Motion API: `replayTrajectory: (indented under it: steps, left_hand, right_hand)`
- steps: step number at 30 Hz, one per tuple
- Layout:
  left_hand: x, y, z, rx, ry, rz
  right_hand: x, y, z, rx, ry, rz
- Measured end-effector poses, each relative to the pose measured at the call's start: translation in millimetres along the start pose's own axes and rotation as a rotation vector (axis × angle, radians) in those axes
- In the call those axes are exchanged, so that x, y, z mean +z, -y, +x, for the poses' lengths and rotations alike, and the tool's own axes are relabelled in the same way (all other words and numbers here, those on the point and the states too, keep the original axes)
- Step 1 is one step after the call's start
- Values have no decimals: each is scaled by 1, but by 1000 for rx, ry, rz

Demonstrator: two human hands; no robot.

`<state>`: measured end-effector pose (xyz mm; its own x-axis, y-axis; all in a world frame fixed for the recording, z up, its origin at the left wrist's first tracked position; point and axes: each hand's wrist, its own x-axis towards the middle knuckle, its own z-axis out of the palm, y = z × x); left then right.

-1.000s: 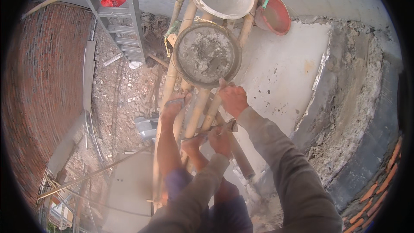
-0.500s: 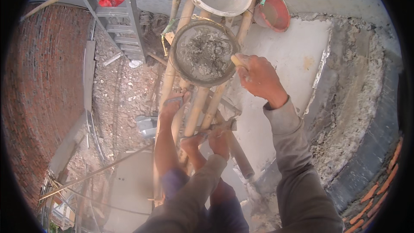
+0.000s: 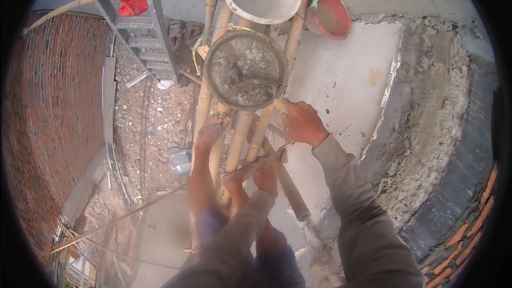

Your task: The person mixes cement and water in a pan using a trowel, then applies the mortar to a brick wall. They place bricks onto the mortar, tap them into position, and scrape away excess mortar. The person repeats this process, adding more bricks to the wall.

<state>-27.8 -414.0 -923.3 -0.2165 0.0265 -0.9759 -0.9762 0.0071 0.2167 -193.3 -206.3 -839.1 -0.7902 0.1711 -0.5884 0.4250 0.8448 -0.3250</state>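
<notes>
The right hand (image 3: 303, 122) has fingers wrapped round a pale handle (image 3: 280, 105) at the mortar basin (image 3: 242, 107)'s near-right rim. The left hand (image 3: 265, 176) is nearer than the mortar basin, fingers unclear. Levering hard could tip it off the round bamboo poles (image 3: 241, 141).

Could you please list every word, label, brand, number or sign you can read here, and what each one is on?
None can be read.
Mortar tub, white basin and red bucket: no legible lettering.
Metal ladder: small pale marks on a rung, too blurred to tell whether they are text.
Red bag: nothing legible.
</notes>
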Motion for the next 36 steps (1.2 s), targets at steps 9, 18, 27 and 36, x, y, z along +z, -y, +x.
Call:
replayTrajectory:
  steps: [9, 18, 27, 36]
  left_hand:
    - [-4, 17, 2, 17, -89, 170]
    - [-6, 3, -7, -86, -41, 118]
    - [-19, 25, 3, 406, 99, 412]
    - [6, -51, -49, -21, -58, 476]
  right_hand:
    - [24, -5, 148, 333, -26, 269]
    - [66, -3, 46, 34, 53, 50]
    - [44, 42, -44, 742, -139, 1923]
    - [144, 4, 81, 620, -128, 1245]
